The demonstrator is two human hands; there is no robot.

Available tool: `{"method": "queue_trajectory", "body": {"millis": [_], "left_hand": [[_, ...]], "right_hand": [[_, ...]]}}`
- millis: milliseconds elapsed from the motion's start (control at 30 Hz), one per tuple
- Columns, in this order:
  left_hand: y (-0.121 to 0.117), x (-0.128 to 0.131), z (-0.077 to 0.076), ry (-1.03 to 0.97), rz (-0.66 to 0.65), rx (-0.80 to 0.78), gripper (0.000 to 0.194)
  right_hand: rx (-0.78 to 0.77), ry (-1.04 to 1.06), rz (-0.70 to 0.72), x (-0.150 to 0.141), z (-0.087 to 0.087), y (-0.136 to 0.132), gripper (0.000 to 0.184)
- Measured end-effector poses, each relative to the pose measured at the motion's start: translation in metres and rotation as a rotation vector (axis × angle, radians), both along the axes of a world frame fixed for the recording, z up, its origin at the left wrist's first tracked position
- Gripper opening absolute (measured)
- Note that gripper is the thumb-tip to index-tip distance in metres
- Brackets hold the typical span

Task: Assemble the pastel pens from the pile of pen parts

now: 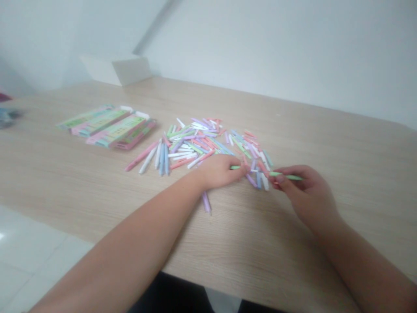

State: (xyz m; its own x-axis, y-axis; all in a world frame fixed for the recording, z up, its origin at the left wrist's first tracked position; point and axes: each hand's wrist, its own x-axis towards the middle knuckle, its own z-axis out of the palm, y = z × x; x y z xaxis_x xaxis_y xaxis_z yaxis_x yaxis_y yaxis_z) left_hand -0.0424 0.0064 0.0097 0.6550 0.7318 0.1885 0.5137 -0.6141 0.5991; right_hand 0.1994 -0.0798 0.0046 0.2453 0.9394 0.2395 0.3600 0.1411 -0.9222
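A heap of pastel pen parts (202, 145) in pink, green, purple, blue and white lies spread on the wooden table (97, 191). My left hand (219, 171) rests at the heap's near edge, fingers closed around a green piece (235, 167); a purple pen (206, 202) pokes out beneath the wrist. My right hand (306, 191) is to the right, its fingers pinching a green pen part (288, 176) that points left and right. The two green pieces are a little apart, with loose parts between them.
Several flat pastel pen boxes (107, 126) lie at the table's left. A white box (117, 69) stands at the back by the wall. A dark blurred object (8, 115) sits at the far left edge. The table's front edge runs below my forearms.
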Motion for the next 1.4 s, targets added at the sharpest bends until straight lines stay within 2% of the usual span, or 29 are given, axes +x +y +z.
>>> {"method": "queue_trajectory", "body": {"millis": [500,767,933,1100,1400], "left_hand": [[-0.003,0.003,-0.002,0.08,0.012,0.036,0.057],[-0.007,0.009,-0.004,0.051,-0.115,0.133,0.039],[-0.009,0.009,-0.004,0.099,-0.102,0.072,0.04],[-0.008,0.007,-0.005,0.083,-0.109,0.051,0.04],[-0.008,0.008,-0.007,0.067,-0.097,0.023,0.041]], "right_hand": [[0.037,-0.092,0.11,-0.002,-0.009,0.002,0.039],[0.011,-0.06,0.08,0.001,-0.009,0.003,0.037],[0.086,-0.165,0.114,0.008,-0.008,0.003,0.034],[0.045,-0.247,0.142,0.013,-0.009,0.002,0.03],[0.035,-0.206,0.117,0.01,-0.006,0.004,0.03]]}}
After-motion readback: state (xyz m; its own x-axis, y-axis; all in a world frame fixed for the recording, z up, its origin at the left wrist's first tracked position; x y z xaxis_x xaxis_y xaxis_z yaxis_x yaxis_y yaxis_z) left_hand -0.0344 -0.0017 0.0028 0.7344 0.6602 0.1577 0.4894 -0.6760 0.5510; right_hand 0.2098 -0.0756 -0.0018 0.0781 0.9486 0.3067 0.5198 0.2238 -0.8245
